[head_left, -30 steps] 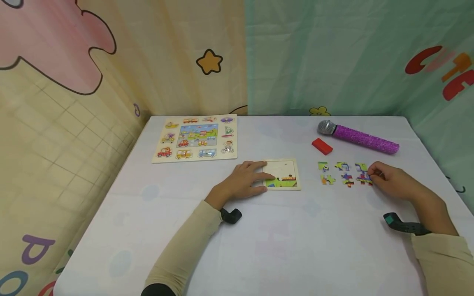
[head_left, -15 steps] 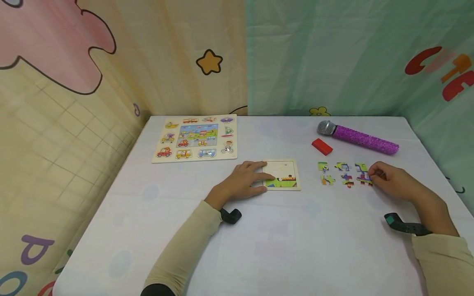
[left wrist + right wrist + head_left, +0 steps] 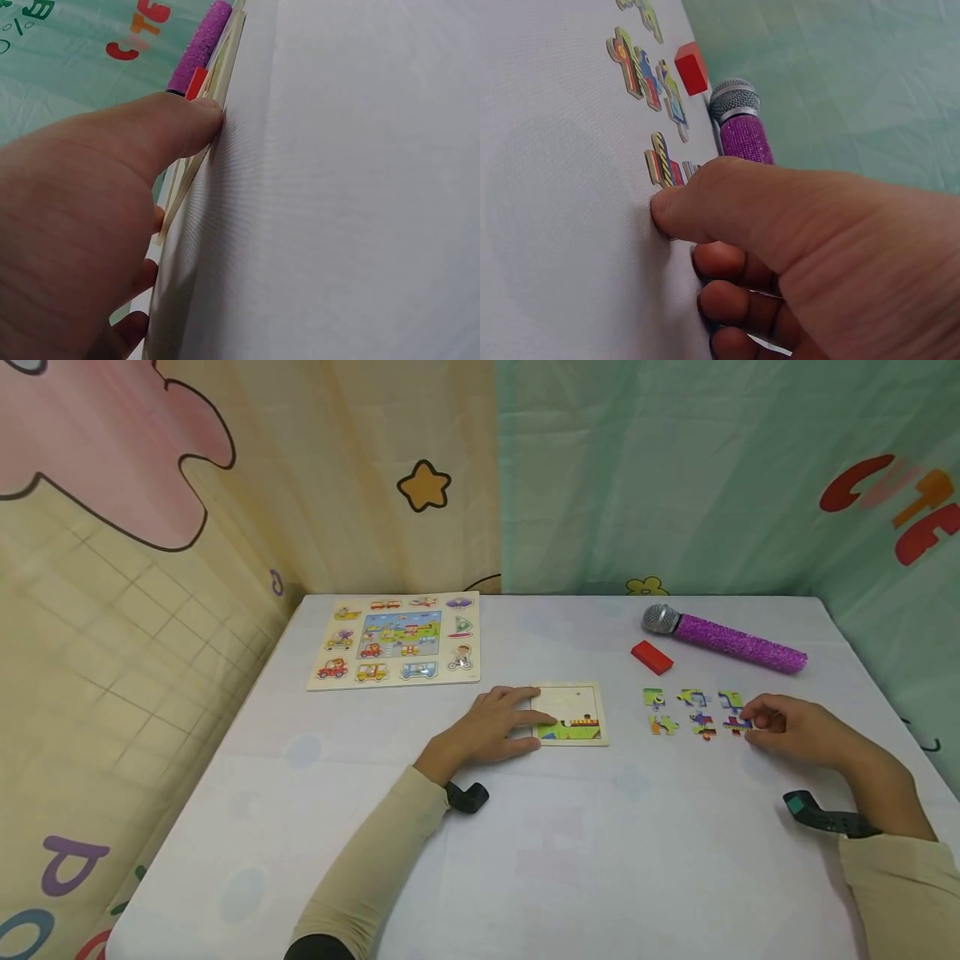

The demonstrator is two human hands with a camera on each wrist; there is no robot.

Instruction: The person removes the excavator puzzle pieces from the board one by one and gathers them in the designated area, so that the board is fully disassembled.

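Note:
The left hand point(image 3: 489, 727) rests with spread fingers on the left part of a small framed puzzle board point(image 3: 603, 727), which shows a partly filled picture. In the left wrist view its thumb point(image 3: 180, 124) lies against the board's edge. At the right, several puzzle pieces lie in two rows, among them a piece point(image 3: 664, 725) and a piece point(image 3: 703, 724). The right hand point(image 3: 802, 731) is at the right end, its thumb and forefinger apart beside a striped piece point(image 3: 737, 724). In the right wrist view the thumb point(image 3: 697, 206) is just by this piece point(image 3: 662, 159), other fingers loosely bent.
A larger picture board point(image 3: 318, 672) lies at the back left. A red block point(image 3: 652, 657) and a purple microphone point(image 3: 738, 642) lie behind the pieces. Patterned curtains point(image 3: 600, 485) stand along the table's far edge.
The right hand has shifted slightly, and its thumb and forefinger have spread apart beside the pieces. The left hand and the small board have not moved.

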